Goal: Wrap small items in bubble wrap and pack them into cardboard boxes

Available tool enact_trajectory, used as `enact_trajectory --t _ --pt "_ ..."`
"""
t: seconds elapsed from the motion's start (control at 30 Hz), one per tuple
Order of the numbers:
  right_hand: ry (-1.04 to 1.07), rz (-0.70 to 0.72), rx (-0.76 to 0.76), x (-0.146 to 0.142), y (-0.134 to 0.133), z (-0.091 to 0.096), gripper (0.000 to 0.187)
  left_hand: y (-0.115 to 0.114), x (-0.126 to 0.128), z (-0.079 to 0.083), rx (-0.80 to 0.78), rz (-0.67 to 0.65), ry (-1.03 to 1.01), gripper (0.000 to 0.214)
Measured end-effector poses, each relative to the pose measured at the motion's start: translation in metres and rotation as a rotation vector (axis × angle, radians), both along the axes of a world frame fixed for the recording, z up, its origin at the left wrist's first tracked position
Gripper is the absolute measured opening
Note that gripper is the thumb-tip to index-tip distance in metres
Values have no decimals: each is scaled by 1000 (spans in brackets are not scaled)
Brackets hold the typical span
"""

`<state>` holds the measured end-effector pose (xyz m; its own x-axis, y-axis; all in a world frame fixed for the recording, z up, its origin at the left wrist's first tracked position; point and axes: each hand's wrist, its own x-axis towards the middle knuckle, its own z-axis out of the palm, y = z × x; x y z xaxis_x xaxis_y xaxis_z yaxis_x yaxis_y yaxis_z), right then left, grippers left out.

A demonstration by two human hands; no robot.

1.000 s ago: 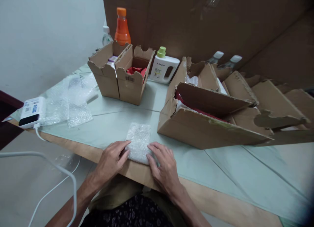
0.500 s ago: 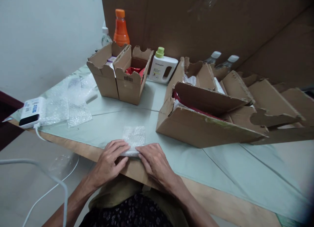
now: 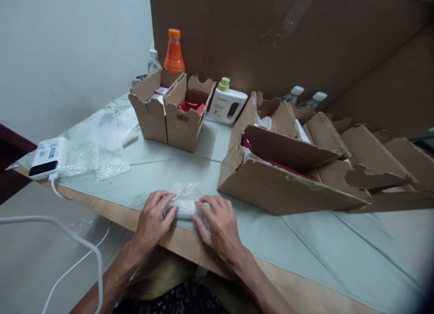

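A small piece of bubble wrap (image 3: 185,206) lies close to the table's front edge, its near part rolled into a thick fold and its far part flat. My left hand (image 3: 154,216) grips the roll's left end between thumb and fingers. At the right end, my right hand (image 3: 217,221) holds it with bent fingers and the thumb on the near side. Whether anything is wrapped inside cannot be made out.
More bubble wrap sheets (image 3: 98,144) lie at the left beside a white device (image 3: 49,155) with a cable. Cardboard boxes (image 3: 179,128) stand behind, near a white jug (image 3: 227,103) and an orange bottle (image 3: 174,54). A larger divided cardboard box (image 3: 271,194) is at the right.
The bubble wrap is rolled further away from me, and its flat part is shorter. Both hands have shifted with it, my right fingers more lifted and bent. The view has tilted slightly.
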<state>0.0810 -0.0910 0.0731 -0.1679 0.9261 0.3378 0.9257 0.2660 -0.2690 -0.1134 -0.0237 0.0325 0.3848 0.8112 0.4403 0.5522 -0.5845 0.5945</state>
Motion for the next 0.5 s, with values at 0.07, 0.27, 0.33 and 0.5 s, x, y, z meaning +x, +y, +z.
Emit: enact_trajectory --t 0.07,0.27,0.33,0.5 --pt "-23 103 -40 -2 0 1 29 2 2 -1 -8 31 18 25" --pt "154 35 -70 -1 15 -12 19 -13 -9 2 -302 151 -222 41" --pt "343 -45 -80 -2 12 -9 21 -22 -10 2 -472 128 -361 51" --pt "631 -88 -229 -12 -19 4 18 -36 7 5 -706 -37 -435 66"
